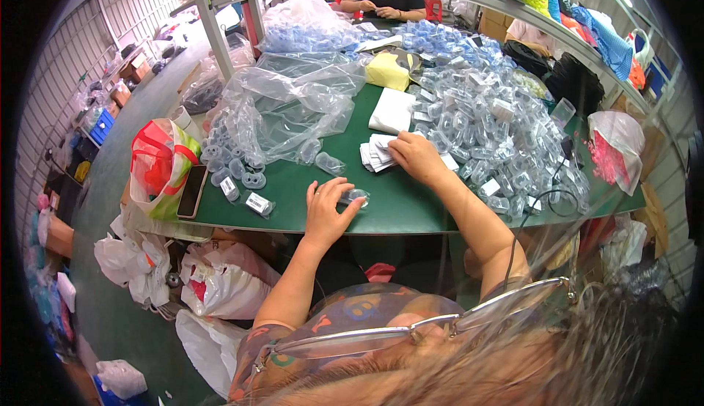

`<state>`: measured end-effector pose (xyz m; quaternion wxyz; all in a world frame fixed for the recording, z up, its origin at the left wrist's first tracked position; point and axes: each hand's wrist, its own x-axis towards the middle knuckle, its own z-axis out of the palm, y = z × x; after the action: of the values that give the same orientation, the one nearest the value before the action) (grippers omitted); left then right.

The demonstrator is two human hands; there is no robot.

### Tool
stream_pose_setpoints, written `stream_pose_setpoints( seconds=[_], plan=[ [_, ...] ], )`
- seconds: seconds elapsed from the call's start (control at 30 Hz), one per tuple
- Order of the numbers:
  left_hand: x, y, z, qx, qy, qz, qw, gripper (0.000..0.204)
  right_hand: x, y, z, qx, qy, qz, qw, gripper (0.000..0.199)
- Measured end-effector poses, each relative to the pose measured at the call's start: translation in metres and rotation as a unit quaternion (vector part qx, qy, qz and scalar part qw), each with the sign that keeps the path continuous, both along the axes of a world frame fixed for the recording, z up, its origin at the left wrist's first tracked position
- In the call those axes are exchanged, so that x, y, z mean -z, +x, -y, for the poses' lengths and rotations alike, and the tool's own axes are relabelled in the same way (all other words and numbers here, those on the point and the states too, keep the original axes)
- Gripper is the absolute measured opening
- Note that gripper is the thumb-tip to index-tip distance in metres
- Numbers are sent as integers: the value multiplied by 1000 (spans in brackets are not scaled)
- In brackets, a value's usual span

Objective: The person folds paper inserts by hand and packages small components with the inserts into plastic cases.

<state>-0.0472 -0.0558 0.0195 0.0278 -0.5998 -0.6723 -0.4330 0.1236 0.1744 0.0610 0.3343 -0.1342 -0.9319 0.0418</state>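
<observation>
Near the table's front edge, my left hand [328, 207] has its thumb and fingers around a small clear plastic piece [355, 197]. The palm partly covers that piece. Farther right, my right hand [419, 158] is closed at the edge of a fanned stack of small white paper slips [377, 154], fingertips on the top ones. Just behind the stack lies a larger white pad [392, 110]. Another bagged clear piece [329, 163] rests beyond my left hand. A bagged piece with a printed label [259, 204] lies to its left.
A big pile of labelled clear pieces [477, 127] covers the right side. Unlabelled clear rings [235, 163] and a large clear bag [301, 98] fill the left. A phone [192, 192] sits by a colourful bag [158, 175]. A cable [539, 201] crosses the right. Another person's hands [378, 10] are opposite.
</observation>
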Motion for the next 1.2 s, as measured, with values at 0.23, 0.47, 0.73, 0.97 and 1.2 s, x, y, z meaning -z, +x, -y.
stream_pose_setpoints(
  seconds=[0.23, 0.47, 0.73, 0.97, 1.2],
  plan=[
    [-3, -5, -4, 26, 17, 32, 999, 25, 3, 7, -12, -12, -101, -23, 995, 20],
    [-36, -10, -33, 60, 69, 42, 995, 18, -4, -1, 9, 66, -42, 4, 997, 28],
    [-37, -31, -99, 80, 46, 53, 994, 17, 7, 0, -2, 63, -8, 3, 998, 20],
    [-37, -18, -130, 136, -8, -66, 988, 33, 14, 18, -6, 25, -12, -22, 999, 12],
    [-39, -17, -138, 144, -64, -116, 981, 37, 22, 19, -12, 2, -55, -49, 997, 11]
  ],
)
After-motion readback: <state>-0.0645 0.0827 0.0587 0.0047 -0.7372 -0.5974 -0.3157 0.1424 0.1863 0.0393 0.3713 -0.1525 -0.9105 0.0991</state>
